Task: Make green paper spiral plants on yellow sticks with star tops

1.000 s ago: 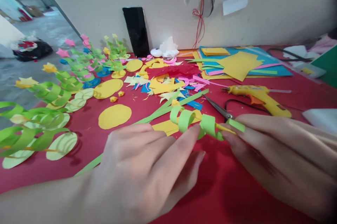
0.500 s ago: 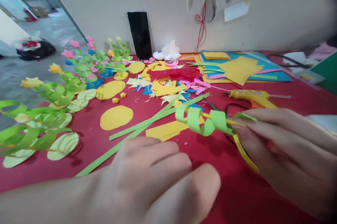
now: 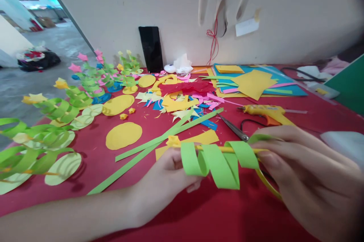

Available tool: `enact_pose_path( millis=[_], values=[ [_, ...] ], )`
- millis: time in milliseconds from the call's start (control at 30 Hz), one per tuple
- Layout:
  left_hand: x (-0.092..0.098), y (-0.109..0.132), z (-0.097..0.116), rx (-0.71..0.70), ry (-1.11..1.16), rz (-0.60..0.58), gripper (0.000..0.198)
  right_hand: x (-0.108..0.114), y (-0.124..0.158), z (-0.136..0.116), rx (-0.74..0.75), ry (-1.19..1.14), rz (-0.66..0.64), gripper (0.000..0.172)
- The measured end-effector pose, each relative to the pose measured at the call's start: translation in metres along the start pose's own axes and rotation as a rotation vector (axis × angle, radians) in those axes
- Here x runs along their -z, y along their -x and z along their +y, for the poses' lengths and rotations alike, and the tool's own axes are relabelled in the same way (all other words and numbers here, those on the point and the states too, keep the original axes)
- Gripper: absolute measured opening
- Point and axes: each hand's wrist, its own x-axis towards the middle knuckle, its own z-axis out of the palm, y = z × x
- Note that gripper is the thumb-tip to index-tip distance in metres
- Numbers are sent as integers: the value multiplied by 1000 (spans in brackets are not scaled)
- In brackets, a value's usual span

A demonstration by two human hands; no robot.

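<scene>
A green paper spiral winds loosely around a thin yellow stem, held level in front of me. A small yellow folded paper star sits at the stem's left end. My left hand is closed at that end, just below the star, its fingertips partly hidden behind the spiral. My right hand pinches the right end of stem and strip between thumb and fingers. Scissors lie partly under my right hand, with a yellow handle loop showing below the stem.
Finished spiral paper flowers stand on the left. Yellow paper discs, green strips and coloured scraps cover the red table. A yellow glue gun lies right of centre. A black phone leans against the wall.
My left hand, earlier a loose fist in front of the strips, has turned and moved up to the spiral's left end. The spiral has shifted slightly left and down, its coils looking wider.
</scene>
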Motion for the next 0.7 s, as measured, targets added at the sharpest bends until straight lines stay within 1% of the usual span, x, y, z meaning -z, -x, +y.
enact_pose_path(
  millis=[100, 333, 433, 533, 633, 700],
  values=[
    [2, 1, -4, -12, 46, -22, 23, 0, 1, 0, 10, -4, -18, 14],
    [1, 0, -6, -34, -18, -47, 19, -1, 8, -1, 2, -1, -45, 12],
    [0, -1, -7, -63, -24, -54, 22, -1, 12, -1, -21, 6, -51, 12],
    [-2, 0, -7, -64, -15, -60, 24, -1, 13, -1, -13, 9, -50, 11],
    [-4, 3, -4, -43, 9, -42, 16, -2, 13, -2, 9, 3, -50, 11],
    [-4, 5, -3, -22, 93, -33, 9, -3, 12, -3, 30, -2, -59, 11]
  ],
)
